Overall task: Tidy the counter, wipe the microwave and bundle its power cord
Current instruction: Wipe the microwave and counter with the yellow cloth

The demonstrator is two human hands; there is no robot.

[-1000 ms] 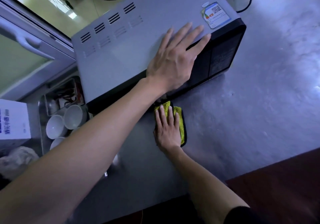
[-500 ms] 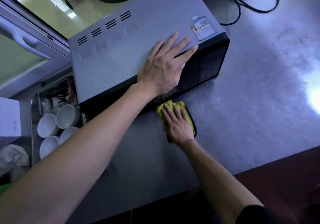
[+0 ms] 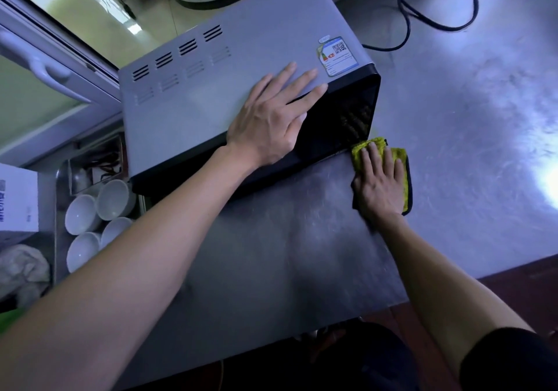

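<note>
Head view: wiping the desk along the microwave's front edge.
The left hand lies flat, fingers straight, on the microwave top. The right hand, fingers flat, presses the yellow cloth onto the desk at the microwave's 4 o'clock corner. The power cord loops at 1 o'clock, nearer the right hand.

The right hand covers most of the yellow cloth — only its far and right margins show. The power cord runs off the top edge. The label on the microwave is too small to read, and the white box is cut by the left edge.
</note>
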